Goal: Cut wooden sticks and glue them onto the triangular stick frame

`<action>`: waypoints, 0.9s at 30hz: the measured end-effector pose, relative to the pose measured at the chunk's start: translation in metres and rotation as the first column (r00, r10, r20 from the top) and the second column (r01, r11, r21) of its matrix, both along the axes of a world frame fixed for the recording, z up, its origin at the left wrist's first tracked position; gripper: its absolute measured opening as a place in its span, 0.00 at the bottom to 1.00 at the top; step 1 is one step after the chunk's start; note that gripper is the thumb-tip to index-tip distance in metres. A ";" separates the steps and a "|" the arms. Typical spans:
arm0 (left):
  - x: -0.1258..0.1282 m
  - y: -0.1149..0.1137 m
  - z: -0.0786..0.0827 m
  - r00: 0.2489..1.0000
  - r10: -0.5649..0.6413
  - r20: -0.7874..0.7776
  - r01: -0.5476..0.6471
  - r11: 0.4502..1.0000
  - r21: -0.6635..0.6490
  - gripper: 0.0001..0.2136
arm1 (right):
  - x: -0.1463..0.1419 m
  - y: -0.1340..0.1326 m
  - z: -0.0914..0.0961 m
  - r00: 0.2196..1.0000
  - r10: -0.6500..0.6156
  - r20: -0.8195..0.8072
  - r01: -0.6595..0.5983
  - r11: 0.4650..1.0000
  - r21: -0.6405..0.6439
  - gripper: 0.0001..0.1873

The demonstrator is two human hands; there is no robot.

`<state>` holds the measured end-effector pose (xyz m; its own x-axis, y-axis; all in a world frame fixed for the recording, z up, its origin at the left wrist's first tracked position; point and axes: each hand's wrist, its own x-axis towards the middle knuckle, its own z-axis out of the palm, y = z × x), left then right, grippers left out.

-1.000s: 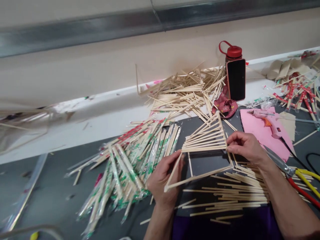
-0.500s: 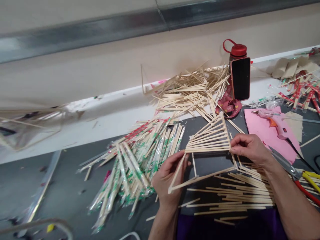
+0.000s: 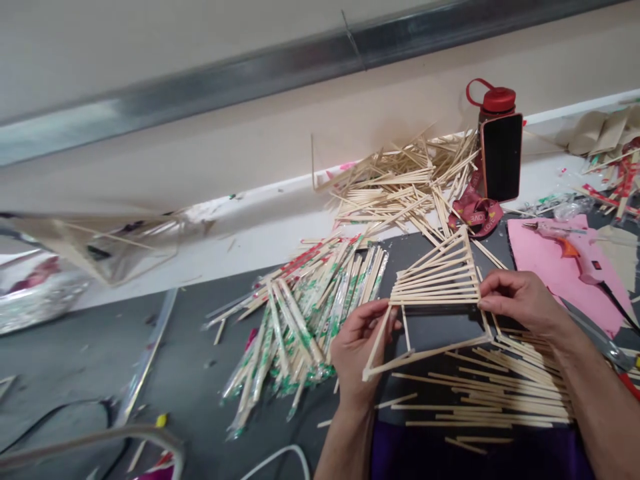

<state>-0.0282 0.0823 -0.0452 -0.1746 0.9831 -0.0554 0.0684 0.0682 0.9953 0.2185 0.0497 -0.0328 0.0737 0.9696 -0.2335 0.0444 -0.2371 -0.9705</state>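
Observation:
Between my hands is a frame of chopsticks (image 3: 434, 285), part of it filled by a fan of sticks laid side by side. My left hand (image 3: 361, 343) grips its left edge, thumb on top and fingers curled beneath. At the right edge, the thumb and forefinger of my right hand (image 3: 515, 301) pinch the end of a stick. Both hands are closed on the frame. Loose chopsticks (image 3: 493, 393) lie spread on the dark table below it. Wrapped chopsticks (image 3: 300, 320) in clear and green packets are heaped left of my left hand.
A large pile of bare sticks (image 3: 405, 180) lies at the back by a red-capped bottle (image 3: 499, 100) and a phone (image 3: 501, 158). A glue gun (image 3: 570, 250) rests on pink sheet (image 3: 533, 257) at right, near pliers (image 3: 613, 353). A stick structure (image 3: 110, 243) stands at left.
The view has swung a little to the left, so everything sits farther right in the picture. Both hands keep their hold on the chopstick frame.

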 end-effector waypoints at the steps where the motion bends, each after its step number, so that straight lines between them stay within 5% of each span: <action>1: 0.000 0.000 -0.001 1.000 0.000 -0.002 0.000 1.000 -0.002 0.13 | 0.000 0.000 0.000 1.000 0.000 0.000 0.000 1.000 0.002 0.10; 27: 0.001 0.002 0.001 0.996 0.031 -0.085 -0.030 1.000 0.008 0.15 | 0.000 0.004 -0.001 1.000 0.012 -0.006 -0.012 1.000 0.018 0.09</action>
<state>-0.0270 0.0845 -0.0445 -0.2080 0.9776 -0.0325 0.1505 0.0648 0.9865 0.2181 0.0537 -0.0342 0.0608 0.9745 -0.2162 0.0410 -0.2189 -0.9749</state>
